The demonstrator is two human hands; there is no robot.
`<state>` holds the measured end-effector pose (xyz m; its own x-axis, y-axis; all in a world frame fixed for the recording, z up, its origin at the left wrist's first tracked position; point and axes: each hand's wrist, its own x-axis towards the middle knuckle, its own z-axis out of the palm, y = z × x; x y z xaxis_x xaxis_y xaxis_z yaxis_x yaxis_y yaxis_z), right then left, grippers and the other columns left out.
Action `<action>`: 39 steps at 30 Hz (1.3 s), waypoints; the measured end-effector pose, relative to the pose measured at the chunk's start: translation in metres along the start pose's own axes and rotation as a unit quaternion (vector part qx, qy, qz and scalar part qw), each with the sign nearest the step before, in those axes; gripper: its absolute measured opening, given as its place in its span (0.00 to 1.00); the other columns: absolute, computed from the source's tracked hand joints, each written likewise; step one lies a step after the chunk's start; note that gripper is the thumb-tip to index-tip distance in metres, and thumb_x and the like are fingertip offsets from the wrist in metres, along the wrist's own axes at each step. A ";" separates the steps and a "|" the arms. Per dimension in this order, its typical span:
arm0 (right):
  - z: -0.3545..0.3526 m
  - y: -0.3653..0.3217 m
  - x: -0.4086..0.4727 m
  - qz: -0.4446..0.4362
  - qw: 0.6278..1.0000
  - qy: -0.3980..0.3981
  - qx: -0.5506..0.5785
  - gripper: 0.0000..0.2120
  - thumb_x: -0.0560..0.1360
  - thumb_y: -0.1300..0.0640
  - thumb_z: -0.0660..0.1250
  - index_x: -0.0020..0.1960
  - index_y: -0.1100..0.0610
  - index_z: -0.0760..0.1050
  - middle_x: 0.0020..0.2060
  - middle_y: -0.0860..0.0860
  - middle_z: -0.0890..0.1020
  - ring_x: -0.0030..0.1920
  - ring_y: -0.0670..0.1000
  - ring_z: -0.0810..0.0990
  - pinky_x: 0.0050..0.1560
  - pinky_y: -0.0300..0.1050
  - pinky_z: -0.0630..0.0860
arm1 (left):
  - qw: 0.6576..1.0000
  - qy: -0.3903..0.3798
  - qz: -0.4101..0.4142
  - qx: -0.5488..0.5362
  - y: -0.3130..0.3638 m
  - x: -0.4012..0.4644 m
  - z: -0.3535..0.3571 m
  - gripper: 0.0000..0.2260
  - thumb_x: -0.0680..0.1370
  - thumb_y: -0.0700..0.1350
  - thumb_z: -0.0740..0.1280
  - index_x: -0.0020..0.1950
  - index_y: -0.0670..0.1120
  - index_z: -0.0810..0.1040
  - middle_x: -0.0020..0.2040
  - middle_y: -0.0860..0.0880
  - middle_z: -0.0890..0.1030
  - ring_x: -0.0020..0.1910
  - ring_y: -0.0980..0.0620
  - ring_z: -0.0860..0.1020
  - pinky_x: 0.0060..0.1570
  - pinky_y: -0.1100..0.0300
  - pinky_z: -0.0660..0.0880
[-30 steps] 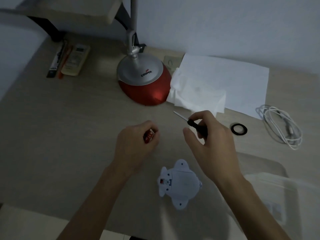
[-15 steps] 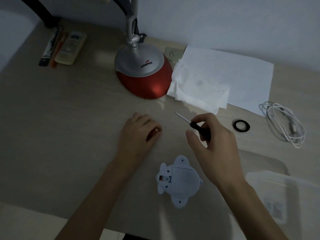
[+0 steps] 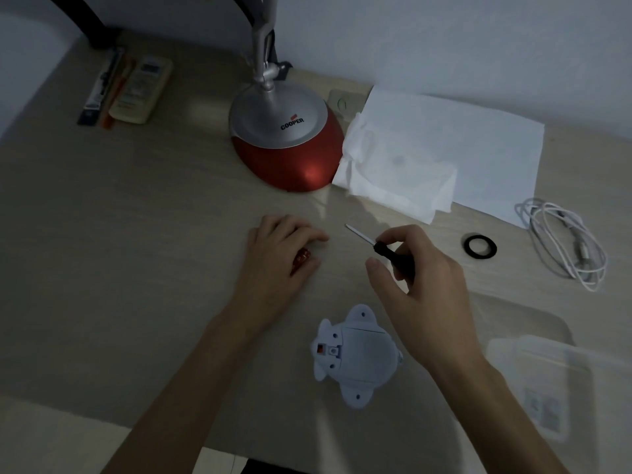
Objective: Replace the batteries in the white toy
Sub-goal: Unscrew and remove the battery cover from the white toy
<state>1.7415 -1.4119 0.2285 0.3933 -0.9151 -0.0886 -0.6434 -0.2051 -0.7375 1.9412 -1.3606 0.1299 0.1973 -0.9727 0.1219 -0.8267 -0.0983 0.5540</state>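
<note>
Currently I see the white plastic animal-shaped toy (image 3: pixel 355 357) lying underside up on the pale wood-grain desk (image 3: pixel 136 234), near the front edge, with its battery cover closed and a small red switch showing at its left side. The toy is untouched: it lies below and between the two hands, apart from both. My left hand (image 3: pixel 277 265) rests palm down on the desk above and left of the toy, fingers extended forward and lying close together over a small red cylindrical battery (image 3: pixel 301 263), which shows between the thumb and the fingers. My right hand (image 3: pixel 420 278) is raised above and right of the toy, its fingers curled around the black handle of a small screwdriver (image 3: pixel 379 246) whose metal shaft points up and left; the thumb is extended, clear of the handle. A clear plastic container (image 3: pixel 543 381) stands at the right front of the desk; its contents cannot be determined. Behind the hands stand a red and silver lamp base (image 3: pixel 284 145), white paper sheets (image 3: pixel 444 155), a black ring (image 3: pixel 478 246) and a coiled white cable (image 3: pixel 564 241).
</note>
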 end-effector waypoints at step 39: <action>-0.028 -0.001 -0.006 -0.025 0.999 0.027 0.014 0.09 0.75 0.48 0.66 0.55 0.48 0.76 0.34 0.42 0.74 0.37 0.43 0.75 0.36 0.33 0.64 | 0.991 0.064 -0.016 -0.117 0.024 -0.035 -0.027 0.18 0.75 0.54 0.70 0.62 0.49 0.82 0.65 0.52 0.78 0.67 0.45 0.71 0.65 0.43 0.69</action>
<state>1.7213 -1.4159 0.2488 0.3871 -0.9219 -0.0152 -0.6051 -0.2415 -0.7587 1.9288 -1.3234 0.1607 0.2981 -0.9341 0.1963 -0.6778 -0.0624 0.7326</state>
